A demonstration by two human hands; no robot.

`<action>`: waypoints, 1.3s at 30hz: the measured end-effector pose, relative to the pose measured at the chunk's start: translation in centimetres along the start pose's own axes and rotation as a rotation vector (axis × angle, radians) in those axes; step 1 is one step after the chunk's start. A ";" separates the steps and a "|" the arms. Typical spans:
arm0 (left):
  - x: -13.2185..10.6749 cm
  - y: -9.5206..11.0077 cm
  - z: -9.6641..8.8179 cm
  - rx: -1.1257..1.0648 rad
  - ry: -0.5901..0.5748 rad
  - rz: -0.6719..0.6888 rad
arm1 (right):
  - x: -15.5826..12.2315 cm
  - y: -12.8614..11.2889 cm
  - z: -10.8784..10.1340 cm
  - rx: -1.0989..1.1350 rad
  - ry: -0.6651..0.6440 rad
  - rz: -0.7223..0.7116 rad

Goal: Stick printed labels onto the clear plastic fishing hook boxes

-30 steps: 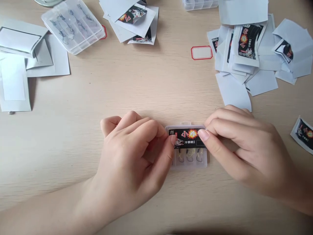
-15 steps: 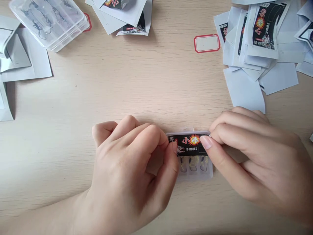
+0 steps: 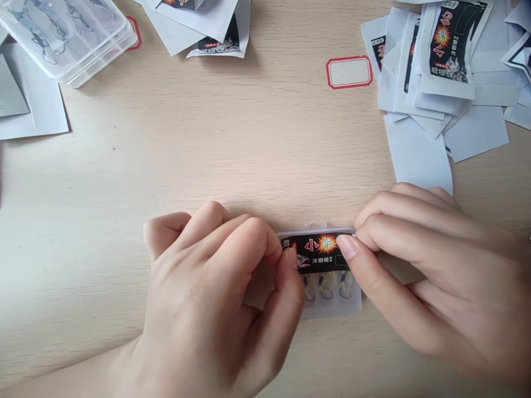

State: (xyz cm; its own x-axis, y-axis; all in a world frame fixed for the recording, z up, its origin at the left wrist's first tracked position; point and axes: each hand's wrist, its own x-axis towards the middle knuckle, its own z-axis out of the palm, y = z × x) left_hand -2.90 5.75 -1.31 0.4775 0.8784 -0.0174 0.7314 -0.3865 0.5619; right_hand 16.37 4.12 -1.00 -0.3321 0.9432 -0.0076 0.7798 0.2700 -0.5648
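A small clear plastic hook box (image 3: 332, 298) lies on the wooden table (image 3: 232, 149) near the front edge. A black printed label (image 3: 317, 249) runs across its top half. My left hand (image 3: 219, 298) curls over the box's left end, thumb tip pressing the label's left edge. On the other end rests my right hand (image 3: 427, 276), its thumb tip on the label's right edge and its fingers bent behind the box. Several pale hooks show through the lid below the label.
A larger clear box of hooks (image 3: 66, 33) sits at the far left on white backing papers (image 3: 33, 105). A red-bordered blank sticker (image 3: 349, 72) lies at the back. Piles of black labels and white papers lie at the top middle (image 3: 207, 27) and top right (image 3: 443, 72).
The view has shifted, so the far objects slid up and left in frame. Both hands stay pressed on the small box and its label, which sits slightly lower in frame now.
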 end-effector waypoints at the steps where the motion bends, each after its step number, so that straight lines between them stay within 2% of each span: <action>1: 0.0 0.0 0.0 -0.001 0.002 0.001 | 0.0 0.0 0.0 -0.001 -0.001 0.000; 26: 0.2 0.2 -0.3 0.031 -0.020 -0.017 | 0.0 -0.1 0.0 -0.047 0.009 -0.009; 32: 0.0 0.1 -0.1 0.041 -0.019 -0.056 | 0.1 0.0 0.2 -0.054 0.013 -0.011; 39: -0.1 0.4 0.0 0.028 -0.023 -0.031 | -0.1 0.0 0.3 -0.126 0.033 -0.055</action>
State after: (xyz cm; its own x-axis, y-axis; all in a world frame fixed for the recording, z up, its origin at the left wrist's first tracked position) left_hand -2.65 5.57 -1.10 0.4649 0.8837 -0.0537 0.7592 -0.3668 0.5376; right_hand 16.21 3.95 -1.25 -0.3602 0.9316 0.0490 0.8222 0.3418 -0.4552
